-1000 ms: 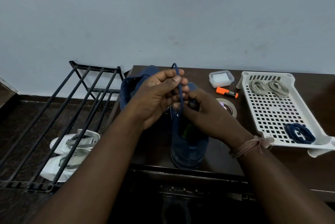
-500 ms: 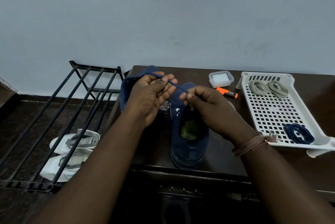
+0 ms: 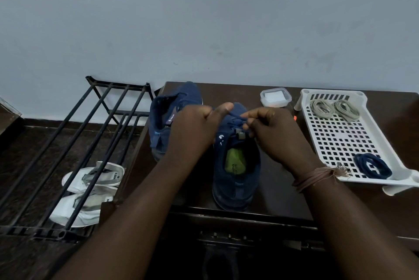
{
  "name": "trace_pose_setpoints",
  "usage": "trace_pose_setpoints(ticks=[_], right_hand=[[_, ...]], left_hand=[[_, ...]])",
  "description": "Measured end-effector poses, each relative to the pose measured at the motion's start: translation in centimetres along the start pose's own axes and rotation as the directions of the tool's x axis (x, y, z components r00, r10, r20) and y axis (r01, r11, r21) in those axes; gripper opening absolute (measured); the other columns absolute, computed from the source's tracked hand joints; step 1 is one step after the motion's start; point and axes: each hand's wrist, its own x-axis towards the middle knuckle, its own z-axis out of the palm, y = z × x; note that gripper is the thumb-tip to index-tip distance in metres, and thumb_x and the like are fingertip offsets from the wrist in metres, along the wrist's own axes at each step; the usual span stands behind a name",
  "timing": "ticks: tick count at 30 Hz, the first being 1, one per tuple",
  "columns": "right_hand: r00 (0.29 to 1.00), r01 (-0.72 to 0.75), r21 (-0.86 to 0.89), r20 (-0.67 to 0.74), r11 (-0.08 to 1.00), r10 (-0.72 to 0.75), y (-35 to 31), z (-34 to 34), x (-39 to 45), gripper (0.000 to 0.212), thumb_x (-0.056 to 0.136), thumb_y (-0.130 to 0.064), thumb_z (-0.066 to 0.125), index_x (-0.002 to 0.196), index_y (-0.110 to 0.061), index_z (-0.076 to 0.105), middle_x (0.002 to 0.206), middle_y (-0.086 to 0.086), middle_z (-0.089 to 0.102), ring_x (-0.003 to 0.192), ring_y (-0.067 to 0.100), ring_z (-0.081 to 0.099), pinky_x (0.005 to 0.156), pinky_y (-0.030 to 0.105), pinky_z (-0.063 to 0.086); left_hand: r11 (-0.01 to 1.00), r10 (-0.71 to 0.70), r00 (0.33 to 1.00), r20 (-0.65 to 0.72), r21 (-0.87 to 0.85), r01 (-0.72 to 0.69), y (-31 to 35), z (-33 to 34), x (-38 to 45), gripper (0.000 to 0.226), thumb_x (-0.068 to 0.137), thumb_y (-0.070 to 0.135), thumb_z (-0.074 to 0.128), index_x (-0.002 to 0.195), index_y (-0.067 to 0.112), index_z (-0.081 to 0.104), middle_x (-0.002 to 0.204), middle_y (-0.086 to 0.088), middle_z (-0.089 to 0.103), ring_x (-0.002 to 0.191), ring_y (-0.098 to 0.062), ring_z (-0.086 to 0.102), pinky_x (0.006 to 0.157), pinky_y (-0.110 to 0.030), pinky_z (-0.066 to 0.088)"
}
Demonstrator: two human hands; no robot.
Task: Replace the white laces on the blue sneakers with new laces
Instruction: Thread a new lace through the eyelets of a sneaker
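Note:
A blue sneaker with a green insole stands heel toward me on the dark table. A second blue sneaker lies behind it to the left. A dark blue lace runs across the near sneaker's eyelets. My left hand pinches the lace's left part with thumb and curled fingers. My right hand pinches its right part just above the tongue. A coiled dark blue lace lies in the white perforated tray, and two coiled grey-white laces lie at the tray's far end.
A small clear lidded box sits at the back of the table; a sliver of an orange marker shows beside my right hand. Left of the table stands a black metal shoe rack with white sneakers beneath it. A wall rises behind.
Both hands have dropped from above the shoe down onto its eyelets, drawing the blue lace low and tight. The raised lace loop is gone.

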Motion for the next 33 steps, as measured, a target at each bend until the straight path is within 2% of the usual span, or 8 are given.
trace_pose_setpoints(ticks=[3,5,8,12,19,22,26,33], right_hand=[[0.998,0.033,-0.007,0.056,0.999,-0.033,-0.2,0.1,-0.1,0.020,0.095,-0.003,0.057,0.095,-0.017,0.072,0.078,0.000,0.074,0.061,0.004,0.065,0.056,0.016,0.047],[0.998,0.022,0.063,0.060,0.998,-0.026,-0.4,0.1,0.0,0.011,0.093,-0.004,0.061,0.093,-0.012,0.068,0.072,0.002,0.073,0.058,0.009,0.066,0.051,0.017,0.046],[0.999,-0.032,0.105,0.030,0.994,0.029,-0.4,0.0,-0.1,0.009,0.091,-0.015,0.069,0.089,-0.007,0.065,0.067,0.005,0.073,0.053,0.011,0.063,0.049,0.023,0.046],[0.990,-0.137,-0.242,-0.009,0.961,0.139,0.4,-0.6,-0.1,0.049,0.088,-0.049,0.066,0.058,-0.010,0.069,0.052,0.006,0.065,0.038,0.010,0.048,0.051,0.027,0.040],[0.920,-0.382,0.061,0.118,0.922,0.373,0.3,0.0,-0.1,0.035,0.082,-0.035,0.076,0.063,-0.007,0.070,0.058,0.013,0.055,0.040,0.016,0.039,0.042,0.025,0.032],[0.874,-0.485,0.295,0.195,0.823,0.445,0.1,0.1,-0.1,0.019,0.090,-0.018,0.068,0.083,-0.001,0.069,0.055,0.005,0.046,0.040,0.011,0.031,0.037,0.020,0.023],[0.844,-0.536,0.481,0.290,0.694,0.451,0.1,0.2,-0.1,0.017,0.097,-0.014,0.058,0.081,-0.007,0.060,0.053,-0.002,0.041,0.038,0.007,0.027,0.034,0.018,0.016],[0.961,-0.255,0.135,0.148,0.957,0.235,0.8,-0.2,0.0,0.021,0.092,-0.016,0.059,0.087,-0.020,0.080,0.056,0.007,0.057,0.042,0.012,0.037,0.041,0.023,0.028]], left_hand=[[0.937,0.342,0.940,0.013,0.075,-0.342,-0.5,0.8,0.6,0.019,0.088,0.043,0.070,0.097,0.027,0.073,0.092,0.008,0.070,0.086,-0.015,0.064,0.077,-0.040,0.054],[0.862,0.467,0.881,0.075,0.182,-0.473,-1.4,1.4,1.1,0.021,0.087,0.034,0.069,0.107,0.032,0.077,0.102,0.011,0.073,0.095,-0.015,0.064,0.084,-0.042,0.051],[0.897,0.431,0.900,0.057,0.082,-0.435,-1.6,1.6,0.7,0.014,0.088,0.031,0.068,0.095,0.030,0.081,0.089,0.013,0.077,0.081,-0.006,0.069,0.079,-0.040,0.055],[0.964,0.252,0.964,0.085,0.069,-0.258,-1.2,1.2,0.6,0.009,0.090,0.032,0.070,0.088,0.028,0.078,0.081,0.015,0.073,0.073,0.001,0.064,0.072,-0.026,0.054],[0.946,0.229,0.942,0.244,0.174,-0.274,-1.9,0.8,0.8,0.008,0.086,0.031,0.070,0.087,0.031,0.078,0.083,0.012,0.071,0.074,-0.003,0.063,0.071,-0.030,0.057],[0.911,0.284,0.925,0.252,0.229,-0.342,-1.8,0.9,0.9,0.012,0.084,0.035,0.069,0.088,0.031,0.079,0.083,0.009,0.069,0.074,-0.009,0.062,0.070,-0.036,0.057],[0.916,0.290,0.929,0.229,0.213,-0.338,-1.8,1.0,0.9,0.012,0.083,0.031,0.069,0.085,0.028,0.080,0.081,0.009,0.070,0.074,-0.008,0.062,0.070,-0.035,0.057],[0.961,0.212,0.963,0.170,0.145,-0.237,-1.1,2.4,-0.1,0.012,0.087,0.027,0.073,0.093,0.025,0.082,0.087,0.003,0.073,0.079,-0.011,0.063,0.072,-0.032,0.050]])
